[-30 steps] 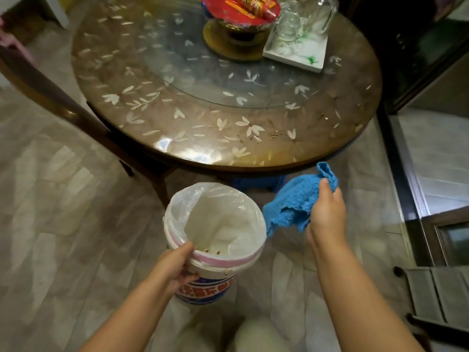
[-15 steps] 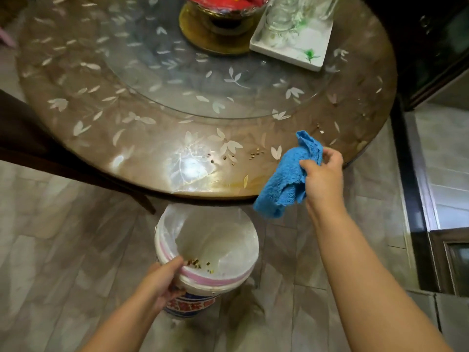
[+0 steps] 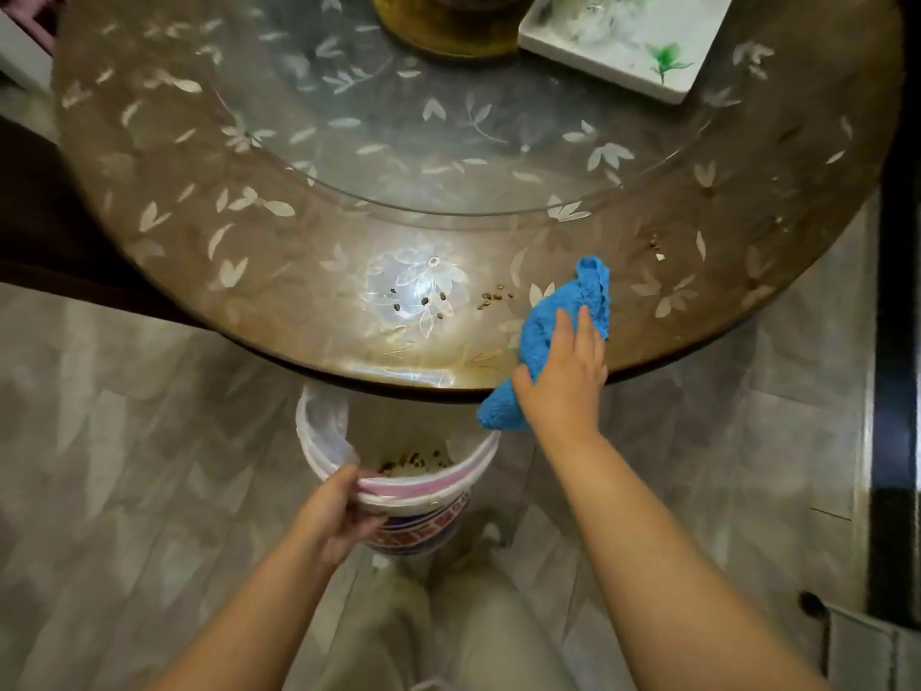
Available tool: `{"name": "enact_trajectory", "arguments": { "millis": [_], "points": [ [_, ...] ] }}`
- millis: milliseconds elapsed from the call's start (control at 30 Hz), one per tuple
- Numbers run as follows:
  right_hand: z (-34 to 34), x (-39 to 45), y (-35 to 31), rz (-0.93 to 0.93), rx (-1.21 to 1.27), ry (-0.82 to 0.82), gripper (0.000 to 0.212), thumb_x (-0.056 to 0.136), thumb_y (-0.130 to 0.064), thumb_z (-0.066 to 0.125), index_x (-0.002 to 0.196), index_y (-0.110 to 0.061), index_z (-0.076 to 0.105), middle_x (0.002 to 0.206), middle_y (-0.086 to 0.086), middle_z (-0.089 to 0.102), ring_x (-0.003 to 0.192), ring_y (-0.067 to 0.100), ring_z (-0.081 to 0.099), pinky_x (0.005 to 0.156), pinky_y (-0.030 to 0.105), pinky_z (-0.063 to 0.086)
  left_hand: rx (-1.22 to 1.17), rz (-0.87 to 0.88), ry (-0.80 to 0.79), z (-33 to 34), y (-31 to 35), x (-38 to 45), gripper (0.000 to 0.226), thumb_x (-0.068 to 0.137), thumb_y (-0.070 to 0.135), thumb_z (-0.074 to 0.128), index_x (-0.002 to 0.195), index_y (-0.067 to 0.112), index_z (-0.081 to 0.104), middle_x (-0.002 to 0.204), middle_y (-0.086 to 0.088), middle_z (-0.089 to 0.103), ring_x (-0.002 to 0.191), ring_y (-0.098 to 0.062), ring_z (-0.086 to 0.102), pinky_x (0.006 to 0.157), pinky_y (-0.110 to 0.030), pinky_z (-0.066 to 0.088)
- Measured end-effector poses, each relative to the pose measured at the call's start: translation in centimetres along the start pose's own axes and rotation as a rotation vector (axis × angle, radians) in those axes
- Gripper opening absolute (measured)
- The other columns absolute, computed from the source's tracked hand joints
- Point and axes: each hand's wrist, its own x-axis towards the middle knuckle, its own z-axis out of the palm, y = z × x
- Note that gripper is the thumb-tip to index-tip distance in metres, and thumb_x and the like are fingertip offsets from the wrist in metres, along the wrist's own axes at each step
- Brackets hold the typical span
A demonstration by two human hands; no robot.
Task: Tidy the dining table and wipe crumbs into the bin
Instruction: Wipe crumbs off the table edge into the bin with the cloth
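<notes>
While left hand [image 3: 335, 516] grips bin [image 3: 423, 496], right hand [image 3: 563, 376] seemingly presses cloth [image 3: 548, 316].

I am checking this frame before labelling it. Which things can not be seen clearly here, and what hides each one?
- Bin, head view: its far rim is hidden under the table edge.
- Cloth: the middle is covered by the right hand.
- White tray and the gold base beside it: cut off by the top edge.
- Crumbs: too small to identify.
- Left hand: fingertips hidden inside the bin rim.

One table [image 3: 149, 182], one bin [image 3: 423, 496], one cloth [image 3: 548, 321], one tray [image 3: 623, 57]
</notes>
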Motion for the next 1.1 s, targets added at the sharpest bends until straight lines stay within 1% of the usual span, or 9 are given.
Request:
{"name": "enact_trajectory", "arguments": {
  "millis": [100, 267, 367, 467, 533, 600, 700, 1000, 1100],
  "points": [
    [-1.4, 0.9, 0.9, -0.021, 0.211, 0.084, 0.057, 0.081, 0.004, 0.054, 0.137, -0.003, 0.047, 0.149, 0.017, 0.039, 0.134, 0.033, 0.035, 0.112, 0.031, 0.025, -0.025, -0.004, -0.017, 0.1, -0.1, -0.3, 0.017, 0.095, 0.014, 0.048, 0.087, 0.006, 0.061, 0.095, -0.016, 0.062, 0.089, -0.025, 0.059, 0.082, -0.041, 0.051],
    [-5.8, 4.1, -0.6, 0.172, 0.622, 0.208, 0.038, 0.087, -0.003, 0.048, 0.122, -0.015, 0.054, 0.104, -0.003, 0.059, 0.085, 0.012, 0.056, 0.063, 0.009, 0.042, -0.045, 0.000, -0.025, -0.7, -0.4, 0.3, 0.013, 0.093, 0.011, 0.050, 0.092, 0.006, 0.062, 0.100, -0.018, 0.064, 0.099, -0.029, 0.060, 0.084, -0.044, 0.053],
    [-5.4, 6.4, -1.6, 0.015, 0.421, 0.159, 0.040, 0.083, -0.011, 0.054, 0.123, -0.015, 0.051, 0.120, 0.004, 0.056, 0.109, 0.023, 0.054, 0.091, 0.032, 0.048, -0.050, 0.006, -0.034, -1.4, -0.4, 0.6, 0.012, 0.093, 0.012, 0.051, 0.093, 0.007, 0.062, 0.104, -0.018, 0.064, 0.103, -0.030, 0.059, 0.086, -0.045, 0.050],
    [-2.1, 7.5, -1.8, -0.021, 0.133, -0.034, 0.058, 0.082, -0.018, 0.060, 0.136, -0.012, 0.042, 0.151, 0.013, 0.034, 0.145, 0.033, 0.021, 0.120, 0.049, 0.014, -0.037, 0.001, -0.055, -2.4, -0.2, 0.7, 0.013, 0.093, 0.011, 0.053, 0.097, 0.005, 0.063, 0.106, -0.019, 0.066, 0.096, -0.028, 0.063, 0.071, -0.040, 0.055],
    [-0.2, 7.4, -2.4, -0.026, 0.023, -0.056, 0.066, 0.083, -0.016, 0.058, 0.145, -0.012, 0.033, 0.160, 0.017, 0.015, 0.150, 0.030, 0.004, 0.121, 0.046, 0.001, -0.016, 0.011, -0.071, -3.1, 0.0, 0.8, 0.015, 0.091, 0.010, 0.054, 0.102, 0.004, 0.063, 0.105, -0.018, 0.069, 0.091, -0.027, 0.065, 0.058, -0.034, 0.057],
    [0.6, 7.2, -2.8, -0.040, 0.014, 0.002, 0.066, 0.086, -0.009, 0.050, 0.148, -0.011, 0.029, 0.161, 0.021, 0.010, 0.151, 0.029, 0.002, 0.122, 0.044, -0.001, 0.003, 0.024, -0.084, -3.6, 0.2, 0.7, 0.021, 0.091, 0.010, 0.055, 0.110, 0.003, 0.062, 0.106, -0.018, 0.070, 0.091, -0.026, 0.066, 0.059, -0.033, 0.058],
    [1.0, 6.8, -3.5, -0.028, 0.055, 0.021, 0.062, 0.091, -0.001, 0.040, 0.151, -0.011, 0.027, 0.162, 0.017, 0.009, 0.151, 0.027, 0.002, 0.123, 0.041, 0.001, 0.008, 0.045, -0.127, -4.6, 0.3, 1.2, 0.032, 0.089, 0.008, 0.058, 0.120, 0.002, 0.059, 0.108, -0.020, 0.071, 0.097, -0.029, 0.068, 0.069, -0.038, 0.058],
    [1.3, 5.7, -5.2, -0.050, 0.183, -0.029, 0.057, 0.096, -0.003, 0.036, 0.152, -0.011, 0.029, 0.162, 0.004, 0.017, 0.150, 0.015, 0.013, 0.123, 0.033, 0.009, -0.059, 0.040, -0.190, -5.8, 0.6, 1.8, 0.031, 0.089, 0.009, 0.060, 0.119, 0.003, 0.062, 0.113, -0.019, 0.071, 0.100, -0.028, 0.069, 0.063, -0.036, 0.060],
    [2.3, 5.1, -7.0, -0.178, 0.158, -0.135, 0.056, 0.096, -0.002, 0.038, 0.150, -0.011, 0.032, 0.161, 0.006, 0.021, 0.150, 0.017, 0.015, 0.120, 0.028, 0.010, -0.069, 0.041, -0.201, -5.9, 0.6, 1.9, 0.033, 0.088, 0.008, 0.061, 0.121, 0.003, 0.060, 0.114, -0.020, 0.070, 0.100, -0.029, 0.069, 0.064, -0.038, 0.060]
  ]
}}
